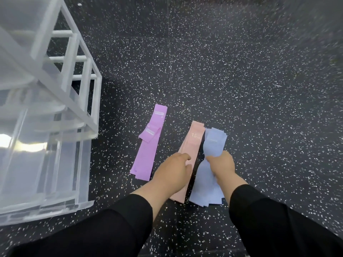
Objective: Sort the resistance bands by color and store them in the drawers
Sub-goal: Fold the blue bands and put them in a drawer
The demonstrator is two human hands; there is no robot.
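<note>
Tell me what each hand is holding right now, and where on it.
The right hand grips the blue bands around their middle, bunching them. The left hand rests on the pink bands near mid-length; a grip cannot be told.

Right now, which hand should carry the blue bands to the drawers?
The right hand. It already grips the blue bands at their middle, while the left hand rests on the pink bands.

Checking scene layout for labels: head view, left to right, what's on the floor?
Clear plastic drawer unit → purple bands → left hand on the pink bands → blue bands, gripped by the right hand.
</note>
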